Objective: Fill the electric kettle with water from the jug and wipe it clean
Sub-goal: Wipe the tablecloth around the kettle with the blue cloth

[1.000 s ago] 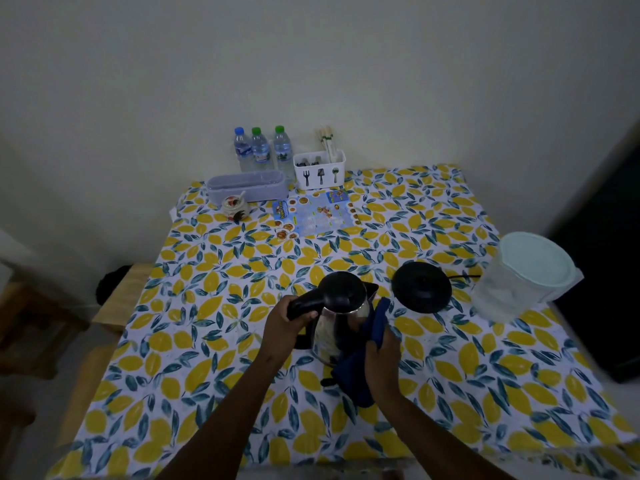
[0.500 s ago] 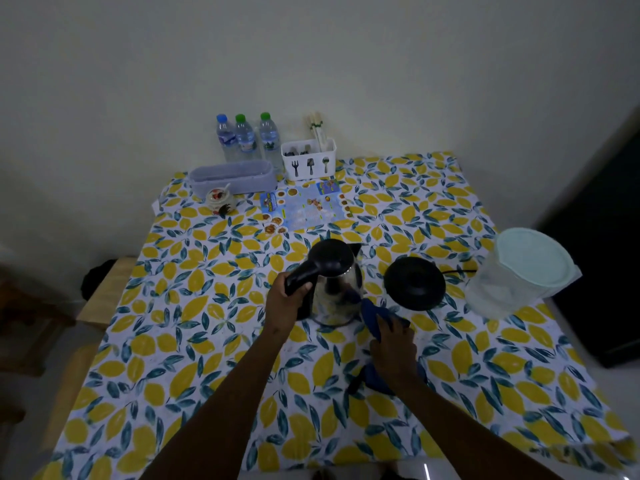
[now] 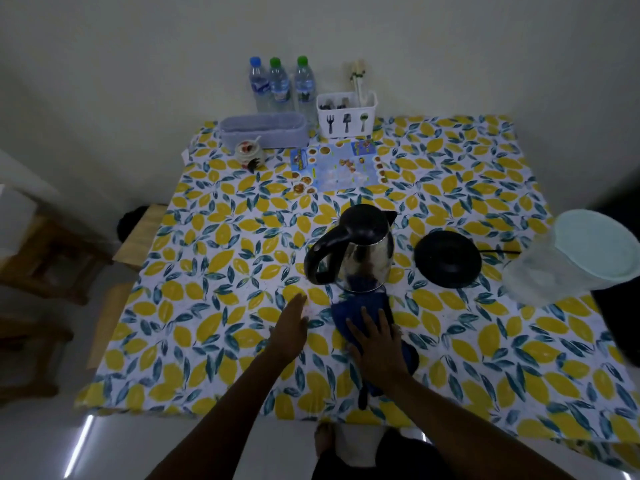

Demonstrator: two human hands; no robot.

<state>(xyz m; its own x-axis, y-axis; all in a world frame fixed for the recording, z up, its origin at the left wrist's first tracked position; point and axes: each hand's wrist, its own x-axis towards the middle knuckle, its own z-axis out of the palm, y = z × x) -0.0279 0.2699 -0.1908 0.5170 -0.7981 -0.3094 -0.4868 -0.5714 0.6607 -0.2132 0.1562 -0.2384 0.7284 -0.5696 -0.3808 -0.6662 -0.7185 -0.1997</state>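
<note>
The steel electric kettle with its black lid and handle stands upright on the lemon-print table, lid closed, left of its black base. A clear jug with a pale green lid stands at the right edge. A dark blue cloth lies on the table just in front of the kettle. My right hand rests flat on the cloth, fingers spread. My left hand hovers open beside it, holding nothing, a short way in front of the kettle's handle.
At the back stand three water bottles, a white cutlery caddy, a grey tray, a small jar and a blue printed sheet. Wooden stools stand left of the table.
My left hand let go of the kettle's handle and drew back toward me. The kettle now stands alone on the table. My right hand lowered the cloth flat onto the table.
</note>
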